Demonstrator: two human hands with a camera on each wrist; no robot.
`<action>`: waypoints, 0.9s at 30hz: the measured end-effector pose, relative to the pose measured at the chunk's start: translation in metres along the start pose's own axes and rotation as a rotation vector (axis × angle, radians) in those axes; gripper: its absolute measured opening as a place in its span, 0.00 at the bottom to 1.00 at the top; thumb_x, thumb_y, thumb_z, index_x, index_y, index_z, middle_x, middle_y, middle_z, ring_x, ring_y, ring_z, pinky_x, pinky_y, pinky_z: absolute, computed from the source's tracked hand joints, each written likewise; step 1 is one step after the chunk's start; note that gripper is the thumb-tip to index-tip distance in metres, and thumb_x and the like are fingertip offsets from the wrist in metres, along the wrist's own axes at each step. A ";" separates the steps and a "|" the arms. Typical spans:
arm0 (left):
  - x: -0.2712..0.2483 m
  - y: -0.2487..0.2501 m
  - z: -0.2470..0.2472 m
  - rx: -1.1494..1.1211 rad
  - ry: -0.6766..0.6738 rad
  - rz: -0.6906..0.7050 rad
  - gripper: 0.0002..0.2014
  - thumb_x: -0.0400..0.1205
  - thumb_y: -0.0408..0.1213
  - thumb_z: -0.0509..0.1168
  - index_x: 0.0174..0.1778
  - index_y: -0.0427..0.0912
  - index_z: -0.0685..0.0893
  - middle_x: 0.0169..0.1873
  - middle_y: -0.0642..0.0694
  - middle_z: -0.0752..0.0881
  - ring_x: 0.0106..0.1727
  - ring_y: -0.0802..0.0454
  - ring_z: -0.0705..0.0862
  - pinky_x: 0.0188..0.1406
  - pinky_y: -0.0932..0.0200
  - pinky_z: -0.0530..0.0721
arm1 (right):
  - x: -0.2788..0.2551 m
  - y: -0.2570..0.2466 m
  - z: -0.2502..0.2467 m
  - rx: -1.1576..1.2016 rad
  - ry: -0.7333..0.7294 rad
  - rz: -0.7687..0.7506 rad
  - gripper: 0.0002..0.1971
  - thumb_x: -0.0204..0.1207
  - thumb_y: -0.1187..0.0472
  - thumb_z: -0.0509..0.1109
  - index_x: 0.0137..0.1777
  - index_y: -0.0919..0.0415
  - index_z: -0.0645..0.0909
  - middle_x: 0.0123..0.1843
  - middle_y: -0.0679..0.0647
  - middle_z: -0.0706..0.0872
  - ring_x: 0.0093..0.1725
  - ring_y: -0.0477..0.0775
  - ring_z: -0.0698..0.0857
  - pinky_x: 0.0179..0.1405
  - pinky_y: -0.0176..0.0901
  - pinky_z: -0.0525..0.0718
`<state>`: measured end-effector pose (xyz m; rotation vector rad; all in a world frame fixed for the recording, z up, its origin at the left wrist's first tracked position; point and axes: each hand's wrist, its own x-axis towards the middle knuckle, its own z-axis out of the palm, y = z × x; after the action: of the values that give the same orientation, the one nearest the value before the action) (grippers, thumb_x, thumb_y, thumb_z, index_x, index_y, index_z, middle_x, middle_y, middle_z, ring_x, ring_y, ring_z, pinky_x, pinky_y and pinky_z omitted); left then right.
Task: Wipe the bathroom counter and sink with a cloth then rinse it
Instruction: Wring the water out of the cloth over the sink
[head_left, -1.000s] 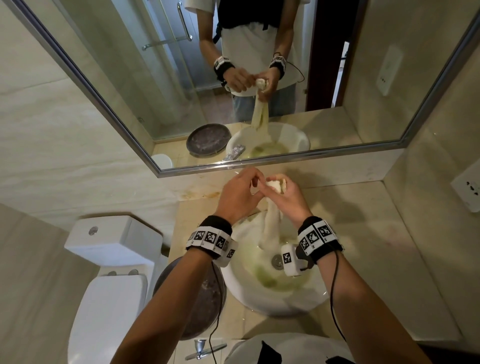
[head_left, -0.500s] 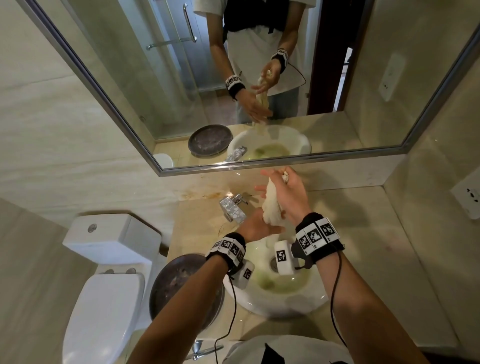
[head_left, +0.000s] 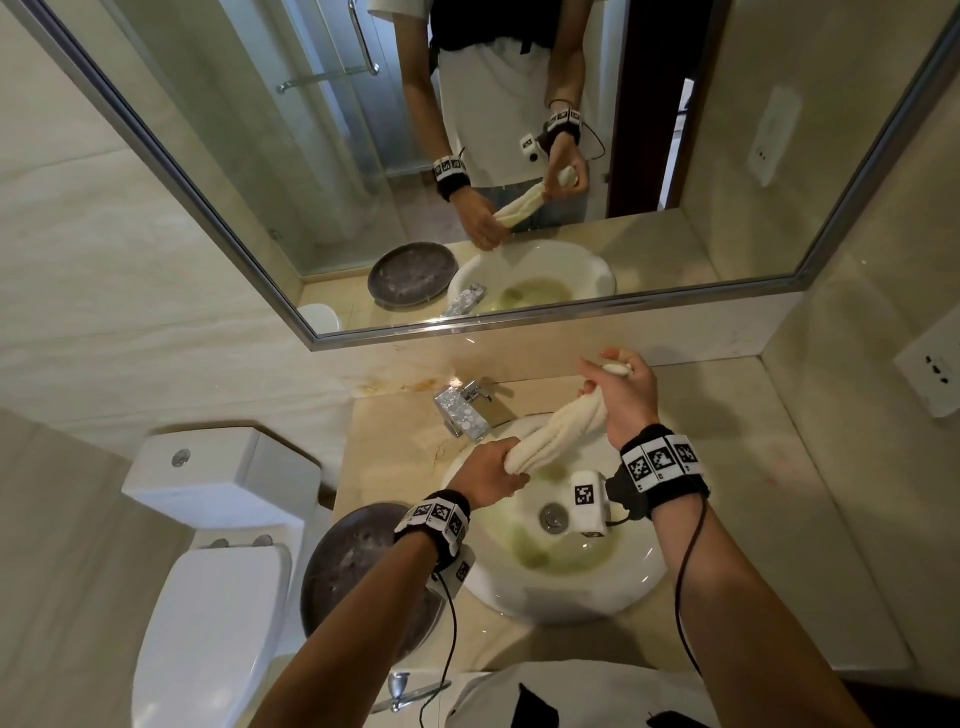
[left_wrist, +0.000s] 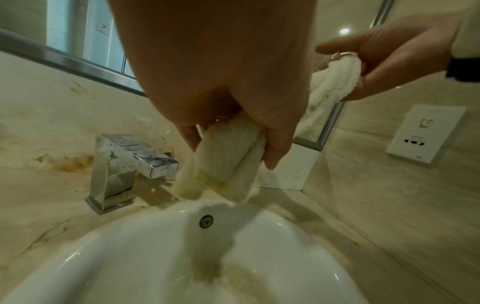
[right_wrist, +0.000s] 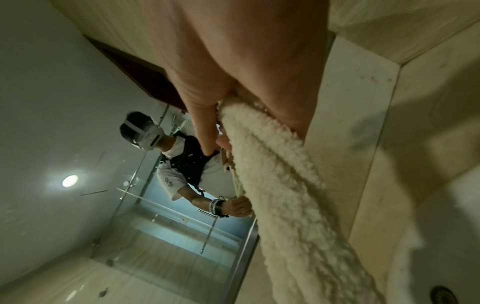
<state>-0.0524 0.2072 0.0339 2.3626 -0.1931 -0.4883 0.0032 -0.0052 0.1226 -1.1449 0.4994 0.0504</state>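
Since the earlier frames the hands have drawn apart: the left has dropped toward the basin, the right has risen toward the mirror, and the cloth, formerly hanging vertical, now slants between them. Beige stone counter (head_left: 737, 499), bounded at the rear by a framed wall mirror (head_left: 291, 171); white toilet (head_left: 208, 582) at left. White round sink (head_left: 623, 587), yellow-green water pooled around its drain; dark round basin (head_left: 337, 566) just beside it on the left. Square chrome faucet (head_left: 460, 413) at the sink's rear rim. Twisted white cloth (head_left: 556, 434) held above the sink. Left hand (head_left: 485, 478) grips its lower end, right hand (head_left: 626, 395) its upper end, fingers curled round it.
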 end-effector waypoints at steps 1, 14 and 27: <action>0.000 0.000 0.001 0.031 0.003 -0.019 0.10 0.73 0.41 0.73 0.47 0.53 0.81 0.39 0.51 0.88 0.37 0.52 0.88 0.42 0.47 0.87 | 0.002 0.002 -0.001 -0.009 0.016 -0.001 0.16 0.71 0.71 0.82 0.52 0.58 0.81 0.40 0.59 0.85 0.28 0.53 0.81 0.37 0.49 0.85; 0.007 -0.005 -0.013 0.161 -0.067 -0.273 0.12 0.78 0.46 0.72 0.53 0.43 0.87 0.42 0.49 0.87 0.45 0.50 0.83 0.43 0.59 0.76 | 0.006 0.015 0.005 -0.042 0.010 -0.108 0.07 0.84 0.63 0.71 0.58 0.62 0.85 0.33 0.55 0.86 0.28 0.51 0.82 0.35 0.48 0.84; 0.013 0.057 -0.059 0.075 0.163 0.063 0.21 0.68 0.47 0.83 0.50 0.44 0.82 0.44 0.51 0.87 0.41 0.56 0.85 0.40 0.63 0.82 | -0.002 0.026 0.012 -0.699 -0.332 -0.496 0.10 0.86 0.56 0.68 0.65 0.49 0.82 0.58 0.43 0.89 0.55 0.30 0.84 0.55 0.28 0.79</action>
<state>-0.0171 0.1985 0.1086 2.4480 -0.2134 -0.2603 -0.0022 0.0166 0.1047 -1.8770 -0.1319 -0.0196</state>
